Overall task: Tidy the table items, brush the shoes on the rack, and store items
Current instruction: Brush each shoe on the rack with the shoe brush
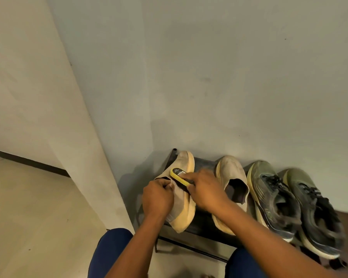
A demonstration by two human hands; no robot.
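Note:
A low black shoe rack (204,223) stands against the wall. On its left end a beige slip-on shoe (184,209) lies tilted on its side, sole facing right. My left hand (158,197) grips that shoe at its opening. My right hand (206,192) holds a yellow shoe brush (179,175) against the shoe's upper side. A second beige slip-on (232,177) sits upright just to the right.
Two olive and dark grey sneakers (273,199) (317,213) fill the rack's right half. The grey wall rises directly behind the rack, and a wall corner juts out at left. Pale floor (28,217) spreads to the left. My knees in blue trousers (111,253) are below.

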